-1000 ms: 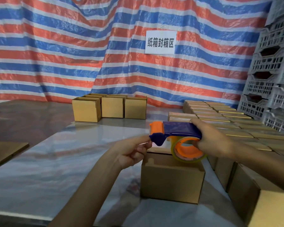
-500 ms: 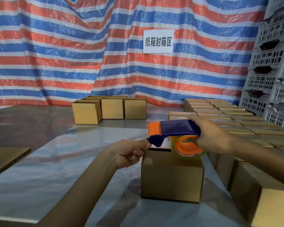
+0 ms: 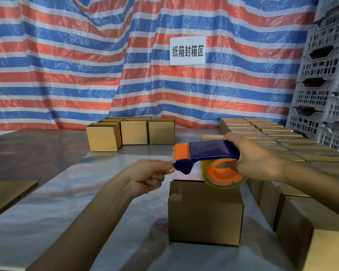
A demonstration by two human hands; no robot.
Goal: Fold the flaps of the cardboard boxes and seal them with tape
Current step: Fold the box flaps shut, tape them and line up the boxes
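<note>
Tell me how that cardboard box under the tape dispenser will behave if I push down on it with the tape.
The cardboard box looks small and probably light, so it may slide on the glossy table. Neither hand steadies it: the left hand pinches at the tape dispenser.

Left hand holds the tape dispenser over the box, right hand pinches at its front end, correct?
Not quite: the hands are swapped. In the head view the right hand holds the tape dispenser over the box, and the left hand pinches at its front end.
</note>
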